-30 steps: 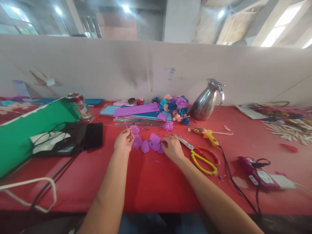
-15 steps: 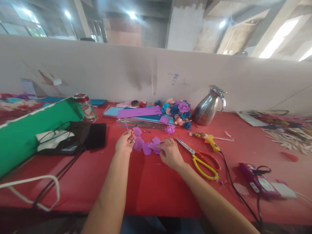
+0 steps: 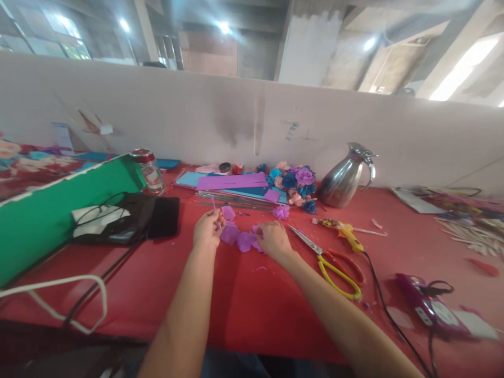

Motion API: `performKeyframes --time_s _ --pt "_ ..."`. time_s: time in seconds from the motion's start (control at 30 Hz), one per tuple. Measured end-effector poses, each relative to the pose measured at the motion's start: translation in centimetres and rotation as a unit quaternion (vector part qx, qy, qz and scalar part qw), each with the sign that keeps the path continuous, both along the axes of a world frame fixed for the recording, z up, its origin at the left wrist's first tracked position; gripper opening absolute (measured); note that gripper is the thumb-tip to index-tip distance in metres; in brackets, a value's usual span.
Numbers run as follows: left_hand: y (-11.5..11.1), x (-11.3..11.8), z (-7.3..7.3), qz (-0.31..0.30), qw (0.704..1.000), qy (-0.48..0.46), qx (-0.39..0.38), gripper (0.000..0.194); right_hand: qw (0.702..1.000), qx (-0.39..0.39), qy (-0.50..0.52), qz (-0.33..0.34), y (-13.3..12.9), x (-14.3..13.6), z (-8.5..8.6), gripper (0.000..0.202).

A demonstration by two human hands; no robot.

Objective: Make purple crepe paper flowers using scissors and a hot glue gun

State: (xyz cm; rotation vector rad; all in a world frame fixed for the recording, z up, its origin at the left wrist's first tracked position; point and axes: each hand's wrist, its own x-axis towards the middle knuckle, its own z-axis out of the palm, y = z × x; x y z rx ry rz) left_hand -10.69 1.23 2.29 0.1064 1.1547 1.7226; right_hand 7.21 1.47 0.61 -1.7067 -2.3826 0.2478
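My left hand (image 3: pixel 208 229) is closed around a thin stem with a narrow strip of purple paper (image 3: pixel 213 202) sticking up above the fingers. Just right of it, several cut purple paper petals (image 3: pixel 244 241) lie spread on the red table. My right hand (image 3: pixel 273 240) is over the right end of these petals with its fingers curled together. Its fingertips are at the purple paper, and what they pinch is hidden. Scissors (image 3: pixel 315 248) with yellow and red handles lie right of this hand. A purple paper flower (image 3: pixel 281 211) rests behind it.
Paper sheets (image 3: pixel 232 182) and a heap of paper flowers (image 3: pixel 291 181) are at the back, beside a steel jug (image 3: pixel 342 176). At right lie a yellow glue gun (image 3: pixel 346 234) and a purple power strip (image 3: pixel 429 307). A phone (image 3: pixel 164 217) and glass jar (image 3: pixel 150 170) are left.
The view has shifted, so everything appears slightly farther right. My right hand has come closer to my left and now covers the petal that showed at its fingertips. My left hand keeps its hold.
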Motion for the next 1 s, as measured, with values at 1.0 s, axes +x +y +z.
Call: performKeyframes --time_s 1.0 --pt "0.1 -0.4 -0.3 0.035 0.999 0.002 -0.006 0.014 0.999 0.032 -0.018 -0.005 -0.5 -0.1 -0.4 0.024"
